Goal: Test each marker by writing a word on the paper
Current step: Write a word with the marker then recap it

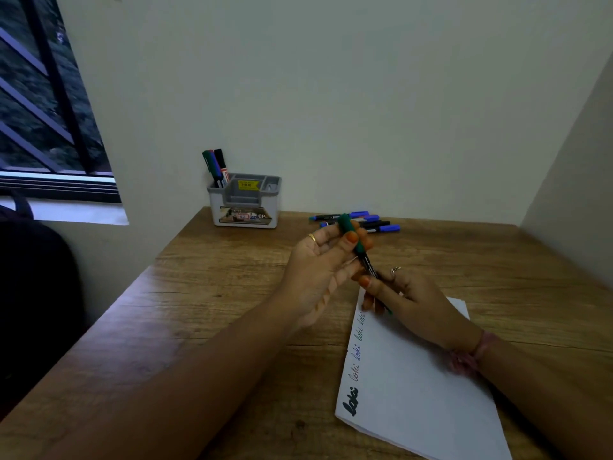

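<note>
A green marker [360,252] is held above the table between both hands. My left hand [318,270] pinches its green cap end with thumb and fingers. My right hand [408,297] grips the lower barrel, the tip pointing down near the top of the white paper [421,386]. The paper lies at the front right, with the word "loki" written several times along its left edge in different inks. Several capped markers [371,222], blue and black among them, lie in a loose pile behind my hands. Whether the cap is seated on the barrel is unclear.
A grey and white desk organiser [245,200] stands at the back of the wooden table [205,293] against the wall, with three markers [215,167] upright in its left slot. A window is at the left. A side wall closes in the right.
</note>
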### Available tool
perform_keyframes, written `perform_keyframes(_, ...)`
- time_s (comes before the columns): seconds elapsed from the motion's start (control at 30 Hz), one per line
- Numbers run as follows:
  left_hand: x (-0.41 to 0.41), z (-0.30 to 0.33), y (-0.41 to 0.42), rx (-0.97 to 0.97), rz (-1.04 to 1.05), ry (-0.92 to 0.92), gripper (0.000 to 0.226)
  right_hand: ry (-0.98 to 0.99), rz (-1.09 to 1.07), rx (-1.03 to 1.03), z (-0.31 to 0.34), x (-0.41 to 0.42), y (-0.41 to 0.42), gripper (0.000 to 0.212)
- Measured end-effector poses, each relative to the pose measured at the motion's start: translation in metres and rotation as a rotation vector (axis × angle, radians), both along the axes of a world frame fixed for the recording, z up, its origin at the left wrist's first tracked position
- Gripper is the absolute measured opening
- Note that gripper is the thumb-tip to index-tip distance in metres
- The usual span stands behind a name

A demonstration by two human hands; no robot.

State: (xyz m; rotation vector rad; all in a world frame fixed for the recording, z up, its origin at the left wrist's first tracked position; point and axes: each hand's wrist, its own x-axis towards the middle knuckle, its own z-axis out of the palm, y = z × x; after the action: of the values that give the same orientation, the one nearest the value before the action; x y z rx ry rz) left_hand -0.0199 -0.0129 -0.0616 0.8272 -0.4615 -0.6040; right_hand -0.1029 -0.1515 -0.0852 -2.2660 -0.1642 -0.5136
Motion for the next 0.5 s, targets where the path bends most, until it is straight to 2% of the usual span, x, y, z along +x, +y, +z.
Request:
perform_keyframes(0.07, 0.009, 0.008, 0.006, 0.020, 0.071, 0.001, 0.024, 0.036, -0.040, -0.126, 0.001, -0.001, -0.005, 0.021)
perform_keyframes(0.17, 0.036, 0.024, 0.023, -0.036, 0.263, 0.045, 0.025, 0.252, -0.021, -0.342, -0.003, -0.005, -0.013, 0.060)
perform_keyframes(0.2, 0.048, 0.029, 0.030, -0.057, 0.331, 0.048, 0.023, 0.308, -0.002, -0.387, -0.004, -0.005, -0.015, 0.067)
perform_keyframes(0.33, 0.092, 0.046, 0.056, -0.095, 0.558, 0.026, 0.016, 0.399, 0.053, -0.499, -0.005, -0.004, -0.013, 0.069)
perform_keyframes(0.43, 0.127, 0.063, 0.077, -0.125, 0.710, -0.029, 0.022, 0.398, 0.063, -0.509, -0.008, -0.001, -0.015, 0.092)
perform_keyframes(0.5, 0.151, 0.072, 0.088, -0.110, 0.801, -0.044, 0.028, 0.397, 0.069, -0.490, -0.011, 0.000, -0.017, 0.095)
